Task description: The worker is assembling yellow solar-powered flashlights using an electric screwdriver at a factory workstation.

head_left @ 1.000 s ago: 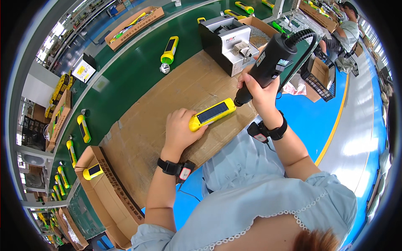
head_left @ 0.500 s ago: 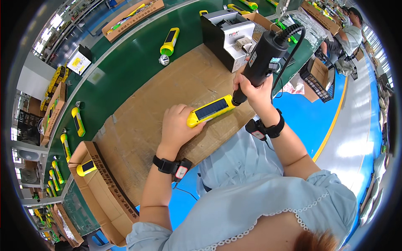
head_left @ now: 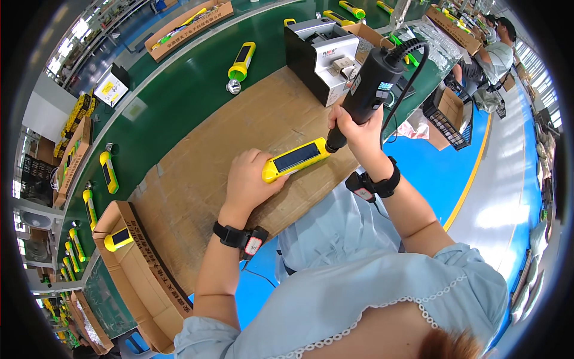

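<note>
My left hand is closed around the near-left end of a yellow flashlight body with a dark solar panel on its upper face. The body lies slantwise over a cardboard sheet. A black electric screwdriver is gripped in my right hand, tilted with its lower end against the right end of the flashlight body. A cable curls from the tool's top. The bit and the exact contact point are hidden by the tool's nose.
A black and white machine stands behind the sheet. Beyond it lies a yellow-green flashlight with its silver head. A cardboard box holding a yellow body sits at left. Several flashlights line the green bench. A co-worker sits far right.
The whole view has shifted slightly. Both hands keep their holds, and the screwdriver stays at the right end of the flashlight body, with no clear movement between them.
</note>
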Action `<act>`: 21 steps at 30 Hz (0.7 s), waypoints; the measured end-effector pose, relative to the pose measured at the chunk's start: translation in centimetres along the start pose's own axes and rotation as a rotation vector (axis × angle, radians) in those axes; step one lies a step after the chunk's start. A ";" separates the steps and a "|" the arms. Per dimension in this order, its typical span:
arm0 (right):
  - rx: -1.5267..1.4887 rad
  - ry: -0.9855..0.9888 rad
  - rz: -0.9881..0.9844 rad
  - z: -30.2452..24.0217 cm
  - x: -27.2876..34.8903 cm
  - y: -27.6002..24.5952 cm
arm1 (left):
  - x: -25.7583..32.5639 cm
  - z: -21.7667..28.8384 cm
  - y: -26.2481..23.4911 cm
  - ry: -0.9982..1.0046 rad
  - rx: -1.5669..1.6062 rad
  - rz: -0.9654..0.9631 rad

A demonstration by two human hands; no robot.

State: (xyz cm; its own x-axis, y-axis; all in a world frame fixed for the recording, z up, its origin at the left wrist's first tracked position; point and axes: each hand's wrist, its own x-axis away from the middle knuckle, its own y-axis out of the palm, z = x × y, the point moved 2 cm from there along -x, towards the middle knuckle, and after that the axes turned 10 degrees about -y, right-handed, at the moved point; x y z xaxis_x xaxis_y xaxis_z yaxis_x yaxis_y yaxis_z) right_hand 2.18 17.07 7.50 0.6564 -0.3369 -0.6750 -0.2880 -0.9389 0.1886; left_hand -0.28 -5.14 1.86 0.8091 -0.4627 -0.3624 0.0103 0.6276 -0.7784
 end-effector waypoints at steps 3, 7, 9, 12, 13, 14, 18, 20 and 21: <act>0.014 0.040 -0.008 0.0 0.2 -0.1 | -0.1 0.3 -0.1 0.003 -0.004 0.002; 0.059 0.034 -0.024 0.8 0.1 -0.1 | -0.1 0.2 -0.2 0.010 -0.009 -0.004; 0.073 0.004 -0.033 0.4 -0.4 0.3 | -0.1 0.2 -0.5 0.004 0.000 -0.022; -0.097 0.031 0.054 -2.0 -2.5 0.4 | -0.2 -0.7 -0.5 -0.020 0.056 -0.035; -0.089 -0.008 0.058 -2.7 -3.5 0.4 | -0.4 -0.3 -0.6 -0.014 0.056 -0.032; -0.089 0.025 0.048 -3.2 -4.3 0.6 | -0.4 0.1 -0.6 -0.045 0.132 -0.053; 0.038 0.064 -0.100 -3.0 -4.4 2.3 | -0.3 -0.8 -0.2 -0.110 0.190 -0.074; 0.152 -0.063 -0.173 -1.6 -4.1 2.1 | -0.3 -1.4 -0.2 -0.094 0.133 -0.029; 0.020 0.002 -0.155 -1.8 -4.1 2.2 | -0.5 -1.4 -0.5 -0.079 0.079 0.020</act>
State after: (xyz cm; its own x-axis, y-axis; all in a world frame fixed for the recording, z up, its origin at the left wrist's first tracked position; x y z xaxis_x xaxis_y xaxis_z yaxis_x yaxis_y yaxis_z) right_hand 0.14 16.26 11.94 0.6956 -0.1884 -0.6933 -0.1974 -0.9780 0.0678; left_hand -1.57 -6.09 1.70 0.8535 -0.4002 -0.3336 0.0368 0.6850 -0.7276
